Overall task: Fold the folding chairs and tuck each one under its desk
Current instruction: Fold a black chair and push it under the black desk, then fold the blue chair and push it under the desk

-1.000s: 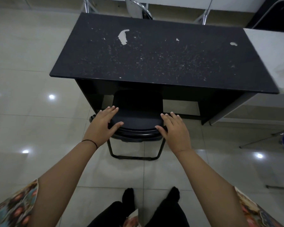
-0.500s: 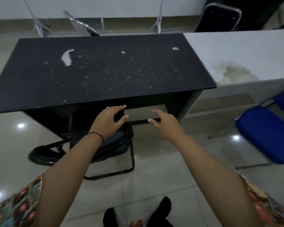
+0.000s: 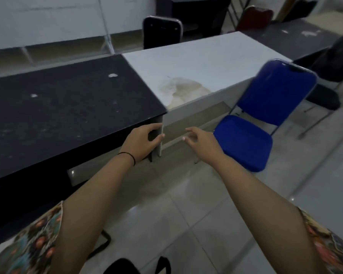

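Fingers (image 3: 188, 138) loose near blue chair (image 3: 244, 141)

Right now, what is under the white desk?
Under the white desk the opening shows only bare floor tiles; no chair is tucked there. The blue chair stands unfolded in front of it. The desk top hides the deeper part, so I cannot tell more.

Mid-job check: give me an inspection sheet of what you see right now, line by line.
Surface: black desk scuffed, with white flecks; white desk stained near its front edge.
Job's things: blue chair unfolded in front of the white desk.
Clutter: nothing seen.
Hands: left hand and right hand both empty, fingers relaxed.
Cables: nothing seen.
Surroundings: tiled floor; black chair behind the desks.
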Demonstrator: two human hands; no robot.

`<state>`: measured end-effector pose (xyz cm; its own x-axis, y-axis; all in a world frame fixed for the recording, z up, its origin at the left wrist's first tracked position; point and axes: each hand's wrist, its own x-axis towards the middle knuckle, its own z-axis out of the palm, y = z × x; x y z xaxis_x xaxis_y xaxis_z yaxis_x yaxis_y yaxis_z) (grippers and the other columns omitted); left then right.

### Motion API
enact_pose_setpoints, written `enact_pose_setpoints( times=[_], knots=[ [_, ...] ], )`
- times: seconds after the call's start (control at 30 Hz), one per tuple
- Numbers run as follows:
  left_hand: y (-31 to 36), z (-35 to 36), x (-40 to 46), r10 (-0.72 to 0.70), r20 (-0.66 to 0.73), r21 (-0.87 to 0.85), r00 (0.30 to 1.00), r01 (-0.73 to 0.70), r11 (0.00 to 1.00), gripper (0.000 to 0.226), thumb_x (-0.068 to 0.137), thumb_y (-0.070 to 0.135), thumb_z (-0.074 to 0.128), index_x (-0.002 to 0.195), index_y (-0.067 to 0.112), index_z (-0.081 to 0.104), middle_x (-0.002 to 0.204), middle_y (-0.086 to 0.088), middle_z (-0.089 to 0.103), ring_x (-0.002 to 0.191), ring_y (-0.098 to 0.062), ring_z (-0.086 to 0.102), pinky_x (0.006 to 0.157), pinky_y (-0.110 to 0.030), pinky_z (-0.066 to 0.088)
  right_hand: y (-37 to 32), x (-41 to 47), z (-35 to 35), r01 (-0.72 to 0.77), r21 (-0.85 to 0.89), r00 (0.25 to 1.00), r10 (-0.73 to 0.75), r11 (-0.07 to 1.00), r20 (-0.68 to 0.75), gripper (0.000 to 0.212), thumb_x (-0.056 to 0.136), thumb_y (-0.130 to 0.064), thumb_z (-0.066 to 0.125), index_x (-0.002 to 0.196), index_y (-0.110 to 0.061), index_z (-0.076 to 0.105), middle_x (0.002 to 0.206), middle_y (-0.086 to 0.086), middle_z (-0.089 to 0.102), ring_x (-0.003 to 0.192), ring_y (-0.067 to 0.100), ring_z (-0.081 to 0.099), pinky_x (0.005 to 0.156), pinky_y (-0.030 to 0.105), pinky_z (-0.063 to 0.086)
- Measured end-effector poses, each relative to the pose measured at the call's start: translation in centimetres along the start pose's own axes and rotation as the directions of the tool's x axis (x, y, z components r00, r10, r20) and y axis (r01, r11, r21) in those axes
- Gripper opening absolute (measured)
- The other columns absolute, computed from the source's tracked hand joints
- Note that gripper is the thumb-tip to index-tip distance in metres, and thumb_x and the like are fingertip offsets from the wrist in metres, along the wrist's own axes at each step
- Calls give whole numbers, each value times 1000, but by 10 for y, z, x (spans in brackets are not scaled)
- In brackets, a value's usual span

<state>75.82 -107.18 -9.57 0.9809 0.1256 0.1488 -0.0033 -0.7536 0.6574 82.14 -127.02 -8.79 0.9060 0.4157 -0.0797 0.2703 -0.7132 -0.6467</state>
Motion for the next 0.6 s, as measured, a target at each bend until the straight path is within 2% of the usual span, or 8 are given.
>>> enact_pose_setpoints(
  times=[0.07, 0.2, 0.33, 0.6],
  knots=[
    [25, 21, 25, 51, 38, 9, 998, -52, 999, 44, 89, 39, 55, 129, 21, 52, 126, 2, 58, 114, -13, 53, 92, -24, 40, 22, 1, -23, -41, 30, 998, 42, 999, -51, 42, 93, -35, 56, 131, -19, 51, 124, 5, 61, 112, 18, 55, 92, 32, 46],
    [70, 67, 76, 144, 136, -34, 980, -141, 989, 44, 89, 39, 54, 130, 23, 50, 129, 3, 55, 120, -12, 50, 96, -21, 34, 71, -1, -64, -153, 88, 975, 165, 984, -147, 41, 93, -36, 54, 131, -20, 51, 120, 4, 61, 107, 17, 56, 88, 32, 48],
    [110, 110, 119, 234, 193, -67, 953, -225, 972, 43, 89, 36, 55, 129, 20, 51, 129, 1, 56, 120, -13, 50, 94, -19, 32, 113, 1, -95, -239, 149, 941, 267, 960, -210, 40, 94, -35, 54, 131, -21, 51, 120, 1, 60, 107, 13, 55, 85, 25, 45],
    [181, 190, 213, 376, 348, -122, 859, -356, 926, 45, 89, 38, 54, 131, 21, 49, 128, 5, 56, 117, -10, 51, 91, -17, 34, 183, 31, -157, -369, 236, 845, 430, 899, -317, 38, 94, -34, 54, 130, -21, 52, 120, 0, 61, 106, 12, 56, 84, 21, 42]
  ],
)
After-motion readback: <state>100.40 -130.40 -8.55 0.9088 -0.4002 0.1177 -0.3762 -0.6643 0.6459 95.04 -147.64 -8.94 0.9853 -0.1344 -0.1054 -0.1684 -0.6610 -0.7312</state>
